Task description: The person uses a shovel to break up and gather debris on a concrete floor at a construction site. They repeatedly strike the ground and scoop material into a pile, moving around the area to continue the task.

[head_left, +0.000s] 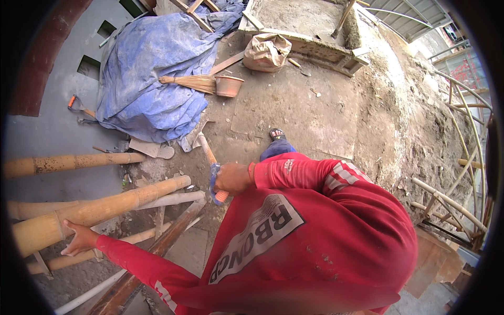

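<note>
My right hand (232, 178) is closed round the grip of a shovel (208, 150). Its D-shaped handle end is blue with an orange crossbar, the shaft is wooden, and the grey blade points away toward the ground beside a blue tarp. Out to the left, my left hand (81, 239) is open, fingers and thumb apart, at the lower edge of a thick yellow bamboo pole (113, 203). The thumb appears to rest against the pole; contact of the other fingers is hard to make out.
The dusty blue tarp (157, 63) covers a heap, with a straw broom (189, 82) and a brown bucket (229, 86) beside it. Beyond are a paper sack (266, 52), a trowel (299, 66) and a wooden-framed trough (310, 44). A rusty beam (152, 257) crosses near my left arm.
</note>
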Motion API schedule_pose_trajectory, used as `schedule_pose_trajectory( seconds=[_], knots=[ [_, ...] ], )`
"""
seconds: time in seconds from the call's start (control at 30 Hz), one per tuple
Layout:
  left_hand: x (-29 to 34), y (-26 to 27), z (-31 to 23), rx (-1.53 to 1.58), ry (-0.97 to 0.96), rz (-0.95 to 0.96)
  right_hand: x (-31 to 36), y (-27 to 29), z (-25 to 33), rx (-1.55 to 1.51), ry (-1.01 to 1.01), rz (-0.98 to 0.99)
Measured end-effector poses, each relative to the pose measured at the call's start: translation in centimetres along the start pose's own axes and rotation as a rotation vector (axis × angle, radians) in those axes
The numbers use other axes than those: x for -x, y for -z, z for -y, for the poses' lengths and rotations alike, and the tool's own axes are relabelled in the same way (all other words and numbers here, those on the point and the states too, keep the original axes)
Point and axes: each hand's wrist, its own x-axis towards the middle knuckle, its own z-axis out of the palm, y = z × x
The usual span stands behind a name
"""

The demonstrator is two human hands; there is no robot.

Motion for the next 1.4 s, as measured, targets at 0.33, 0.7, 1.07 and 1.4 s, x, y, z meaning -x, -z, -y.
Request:
schedule_pose_trajectory(
  seconds=[0.33, 0.7, 1.07, 1.4],
  knots=[
    [51.5, 32.5, 8.1, -0.014, 0.423, 1.954, 5.1, 2.6, -6.6, -0.026, 0.114, 0.139],
    [58.3, 52.6, -8.4, 0.045, 1.657, 1.470, 9.3, 3.8, -11.5, -0.072, 0.323, 0.316],
    [49.6, 39.1, -19.6, 0.491, 0.769, 1.634, 11.3, 3.5, -11.8, -0.080, 0.328, 0.072],
    [57.0, 38.4, -30.2, 0.863, 0.466, 2.060, 23.0, 20.5, -8.8, -0.844, -0.534, -0.809]
  ],
)
